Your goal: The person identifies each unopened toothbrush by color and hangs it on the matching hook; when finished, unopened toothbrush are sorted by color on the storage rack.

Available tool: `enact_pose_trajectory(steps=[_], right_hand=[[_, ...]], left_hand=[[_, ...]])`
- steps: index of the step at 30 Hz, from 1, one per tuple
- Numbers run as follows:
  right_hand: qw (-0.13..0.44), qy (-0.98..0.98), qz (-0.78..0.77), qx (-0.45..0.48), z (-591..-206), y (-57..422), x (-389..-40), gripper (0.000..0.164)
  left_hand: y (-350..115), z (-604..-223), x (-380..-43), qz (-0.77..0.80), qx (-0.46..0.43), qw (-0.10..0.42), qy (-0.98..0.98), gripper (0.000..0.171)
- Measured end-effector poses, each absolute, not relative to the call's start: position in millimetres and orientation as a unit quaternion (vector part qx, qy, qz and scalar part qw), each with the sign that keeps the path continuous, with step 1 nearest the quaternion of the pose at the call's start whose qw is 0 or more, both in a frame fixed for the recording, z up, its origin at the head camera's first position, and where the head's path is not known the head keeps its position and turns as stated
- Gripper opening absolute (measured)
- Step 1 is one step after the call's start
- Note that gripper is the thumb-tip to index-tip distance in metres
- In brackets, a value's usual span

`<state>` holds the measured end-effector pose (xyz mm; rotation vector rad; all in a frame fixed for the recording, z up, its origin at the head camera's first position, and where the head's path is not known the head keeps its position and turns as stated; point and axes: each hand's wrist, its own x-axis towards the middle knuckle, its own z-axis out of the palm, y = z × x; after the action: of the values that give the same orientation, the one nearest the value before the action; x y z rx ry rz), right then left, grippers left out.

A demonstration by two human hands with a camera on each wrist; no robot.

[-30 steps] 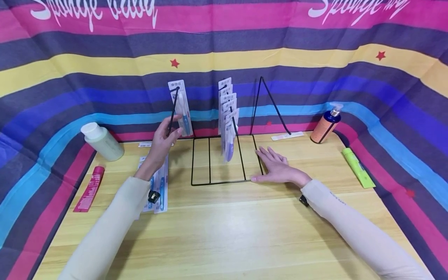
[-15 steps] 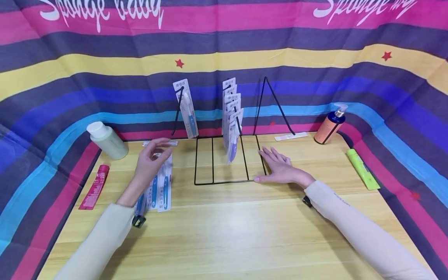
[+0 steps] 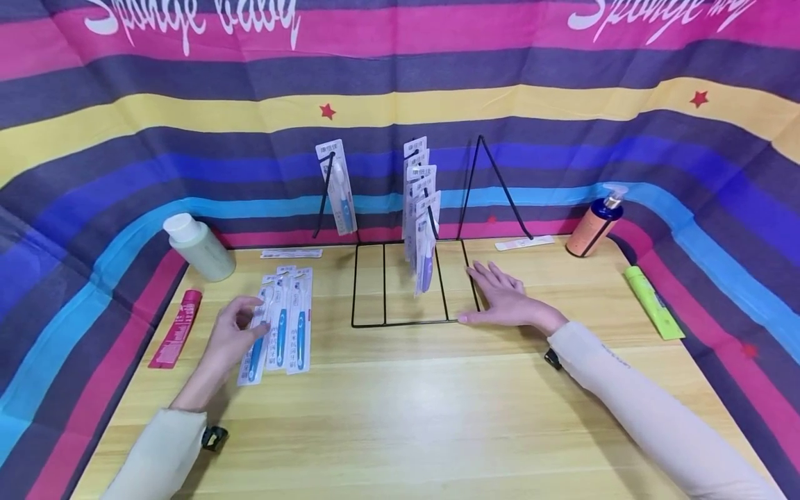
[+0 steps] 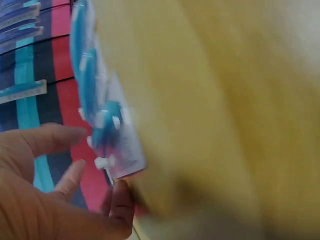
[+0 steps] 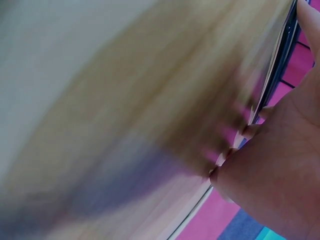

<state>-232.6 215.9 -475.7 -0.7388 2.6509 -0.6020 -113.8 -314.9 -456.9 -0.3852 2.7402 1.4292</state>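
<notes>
My left hand (image 3: 226, 339) is over the leftmost of several packaged blue toothbrushes on the table, its thumb and fingers apart. In the left wrist view, a fingertip lies right at the end of a toothbrush pack (image 4: 131, 150), while the thumb stands away from it. The leftmost pack (image 3: 252, 368) is partly hidden by that hand. At a black wire display rack (image 3: 385, 292), my right hand (image 3: 505, 304) rests with spread fingers on the right side of the base. Purple toothbrush packs (image 3: 426, 243) hang in a row on the middle hook, and a blue toothbrush pack (image 3: 342, 191) on the left one.
A pale green bottle (image 3: 203, 251) and a pink tube (image 3: 177, 330) are at the left. An orange pump bottle (image 3: 590, 230) and a lime tube (image 3: 653, 302) are at the right. Flat packs lie behind, one at left (image 3: 291, 253), one at right (image 3: 523, 242). Striped cloth surrounds the table.
My left hand has come away from the left hook, leaving the blue toothbrush pack hanging, and moved down and left to the packs on the table. The right hand stays on the rack.
</notes>
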Motion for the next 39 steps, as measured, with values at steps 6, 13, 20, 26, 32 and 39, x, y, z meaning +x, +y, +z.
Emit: enact_pose_trajectory(steps=[6, 13, 20, 26, 32, 39], right_hand=[[0.164, 0.928, -0.211, -0.258, -476.7, 215.5, -231.8, 0.119], [0.164, 0.927, -0.212, -0.261, -476.7, 213.6, -233.0, 0.119], [0.163, 0.926, -0.213, -0.264, -476.2, 213.2, -233.4, 0.118], [0.165, 0.927, -0.213, -0.263, -476.9, 214.2, -233.4, 0.119], [0.163, 0.927, -0.213, -0.262, -478.0, 215.2, -233.6, 0.119], [0.160, 0.927, -0.215, -0.261, -477.2, 217.5, -232.8, 0.119]], left_hand=[[-319.3, -458.3, -114.2, 0.424, -0.153, 0.042, 0.892, 0.045], [-329.5, -455.6, -116.6, 0.435, -0.186, 0.072, 0.878, 0.024], [-337.7, -455.6, -117.0, 0.437, -0.175, 0.048, 0.881, 0.022], [-339.0, -450.2, -117.7, 0.455, -0.167, 0.009, 0.875, 0.037], [-323.6, -428.1, -117.1, 0.499, -0.170, -0.100, 0.844, 0.032], [-281.0, -400.2, -106.7, 0.571, -0.083, -0.210, 0.789, 0.025]])
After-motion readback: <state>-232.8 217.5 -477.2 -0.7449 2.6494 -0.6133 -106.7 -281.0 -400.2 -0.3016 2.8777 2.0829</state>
